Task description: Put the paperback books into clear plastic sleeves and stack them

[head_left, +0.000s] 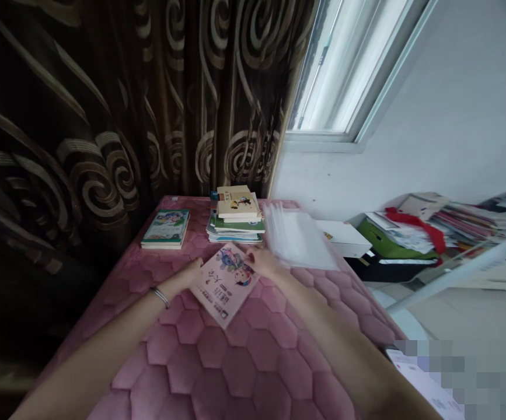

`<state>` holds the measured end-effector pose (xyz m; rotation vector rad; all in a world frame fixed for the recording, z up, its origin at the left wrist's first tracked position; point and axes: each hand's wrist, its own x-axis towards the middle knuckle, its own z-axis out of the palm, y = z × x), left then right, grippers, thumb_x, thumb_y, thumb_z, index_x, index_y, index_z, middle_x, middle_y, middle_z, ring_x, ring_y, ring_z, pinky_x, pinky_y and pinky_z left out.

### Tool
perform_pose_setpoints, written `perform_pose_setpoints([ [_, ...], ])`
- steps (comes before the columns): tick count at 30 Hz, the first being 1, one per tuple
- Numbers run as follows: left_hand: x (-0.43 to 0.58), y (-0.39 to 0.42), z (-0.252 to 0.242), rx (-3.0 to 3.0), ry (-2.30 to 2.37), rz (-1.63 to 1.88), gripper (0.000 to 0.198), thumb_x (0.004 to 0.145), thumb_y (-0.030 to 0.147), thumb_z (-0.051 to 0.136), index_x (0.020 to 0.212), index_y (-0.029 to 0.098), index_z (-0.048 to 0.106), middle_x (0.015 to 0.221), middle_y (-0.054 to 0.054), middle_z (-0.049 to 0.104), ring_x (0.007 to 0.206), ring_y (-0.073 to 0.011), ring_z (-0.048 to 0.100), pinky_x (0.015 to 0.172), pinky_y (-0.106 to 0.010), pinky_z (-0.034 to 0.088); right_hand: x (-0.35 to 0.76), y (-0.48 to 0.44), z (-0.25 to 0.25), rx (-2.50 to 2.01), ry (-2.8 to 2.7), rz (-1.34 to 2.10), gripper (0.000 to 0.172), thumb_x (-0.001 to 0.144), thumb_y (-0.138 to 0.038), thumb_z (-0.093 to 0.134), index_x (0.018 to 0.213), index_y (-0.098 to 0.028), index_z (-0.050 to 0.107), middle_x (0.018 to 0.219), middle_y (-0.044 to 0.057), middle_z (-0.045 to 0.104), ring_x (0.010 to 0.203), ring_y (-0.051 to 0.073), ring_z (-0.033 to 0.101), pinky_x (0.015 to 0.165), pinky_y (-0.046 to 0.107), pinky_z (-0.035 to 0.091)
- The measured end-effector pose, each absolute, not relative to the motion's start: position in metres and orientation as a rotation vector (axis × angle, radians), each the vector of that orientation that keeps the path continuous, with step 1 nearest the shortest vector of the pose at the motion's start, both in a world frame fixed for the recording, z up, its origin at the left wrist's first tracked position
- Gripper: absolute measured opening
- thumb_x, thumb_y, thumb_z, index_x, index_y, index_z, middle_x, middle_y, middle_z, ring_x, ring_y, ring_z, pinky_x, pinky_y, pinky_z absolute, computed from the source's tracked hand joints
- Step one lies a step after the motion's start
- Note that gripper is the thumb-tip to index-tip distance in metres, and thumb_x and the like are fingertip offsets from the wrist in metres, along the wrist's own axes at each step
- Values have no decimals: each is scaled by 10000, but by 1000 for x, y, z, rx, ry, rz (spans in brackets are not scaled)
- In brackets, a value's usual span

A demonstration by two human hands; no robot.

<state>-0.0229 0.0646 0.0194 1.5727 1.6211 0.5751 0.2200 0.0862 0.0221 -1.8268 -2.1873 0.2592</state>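
Observation:
A pink book (226, 284) with cartoon figures and Chinese characters on its cover lies at an angle between my hands, over the pink padded surface (226, 373). My left hand (192, 273) grips its left edge; a silver bangle circles that wrist. At the book's upper right edge, my right hand (261, 261) is closed with bent fingers on the cover's border. Just beyond it stands a stack of books (237, 224), topped by a cream-coloured one. To the left lies a teal-bordered book (166, 228) on top of another.
Clear plastic sleeves (299, 236) lie right of the stack. Beside them are a white box (344, 238) and a green bag (393, 242) heaped with papers and red cloth. A dark patterned curtain (169, 99) hangs behind, left of a window (340, 70).

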Motion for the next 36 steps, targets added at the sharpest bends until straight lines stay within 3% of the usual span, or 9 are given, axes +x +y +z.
perform_pose_setpoints([
  [3,-30,87,27,1748,1637,464,306,895,349,572,1134,160,591,1145,-74,615,985,-223,609,841,-408,521,231,72,17,-1890,-2134,301,208,859,-283,580,1035,-190,641,1029,74,688,942,192,638,789,261,441],
  [7,-15,113,31,2026,1559,363,103,801,237,647,897,202,638,954,-34,693,935,-223,623,833,-329,462,244,47,8,-2014,-2025,338,289,883,-324,528,1101,-150,602,1039,127,694,939,223,656,747,274,448],
  [11,4,124,27,2278,1458,296,295,706,121,676,973,227,610,1135,-41,667,1137,-231,554,973,-341,368,251,27,3,-2132,-1924,378,281,900,-372,495,1033,-156,616,900,98,721,841,211,676,685,265,449],
  [18,9,120,16,2485,1473,235,445,722,41,564,1142,191,556,1278,-113,584,1223,-250,487,1026,-416,295,241,10,0,-2157,-1900,187,337,937,-356,441,1176,-172,592,965,124,726,900,235,682,730,294,462],
  [26,8,92,21,2596,1615,337,487,822,46,398,1257,221,531,1319,-134,499,1209,-286,432,1010,-494,285,238,6,-10,-2098,-1845,158,345,946,-362,436,1181,-159,585,985,118,723,894,234,680,729,287,454],
  [30,0,59,22,2752,1503,385,486,796,-6,398,1116,276,631,1272,-72,538,1184,-253,438,985,-464,318,238,5,-13,-2095,-1827,151,356,949,-364,428,1200,-155,567,970,119,724,886,237,682,725,292,455],
  [36,-13,1,19,2612,1302,555,294,839,51,472,911,238,687,977,-33,632,990,-185,557,892,-336,429,241,4,-19,-2034,-1824,148,321,936,-345,446,1166,-168,583,959,91,726,884,230,675,740,292,450],
])
